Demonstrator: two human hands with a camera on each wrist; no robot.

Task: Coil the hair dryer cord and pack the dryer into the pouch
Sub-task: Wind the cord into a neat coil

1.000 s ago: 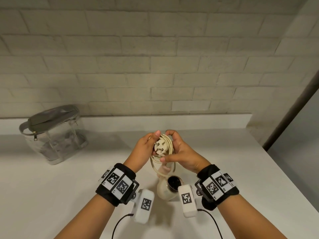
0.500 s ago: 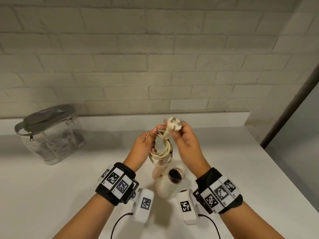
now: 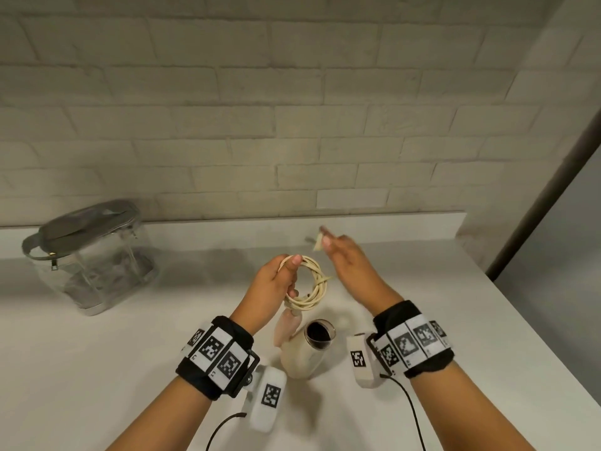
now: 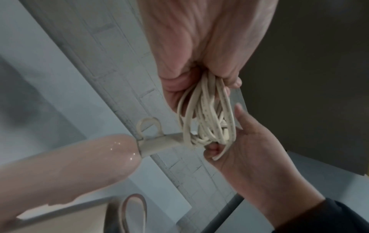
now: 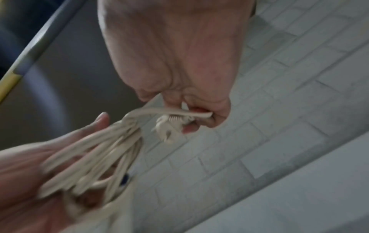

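Observation:
My left hand [image 3: 286, 275] grips a ring of coiled cream cord [image 3: 313, 283] above the counter; the left wrist view shows the loops [image 4: 207, 116] bunched under its thumb. My right hand [image 3: 328, 244] pinches the white plug [image 3: 318, 243] and holds it up and to the right of the coil, seen blurred in the right wrist view as the plug [image 5: 171, 126]. The cream hair dryer [image 3: 304, 349] lies on the counter below the coil, its dark nozzle opening facing up and its pinkish handle [image 4: 66, 167] pointing toward the coil. The clear pouch [image 3: 94, 255] with a grey zip top stands at the far left.
The white counter [image 3: 130, 369] runs to a low ledge under a pale brick wall [image 3: 292, 125]. Its right edge [image 3: 536, 353] drops off beside a dark post. Bare counter lies between the pouch and my hands.
My right hand drew the plug out of the coil and carried it up and to the right. My left hand kept its grip on the coil, which now shows as an open ring.

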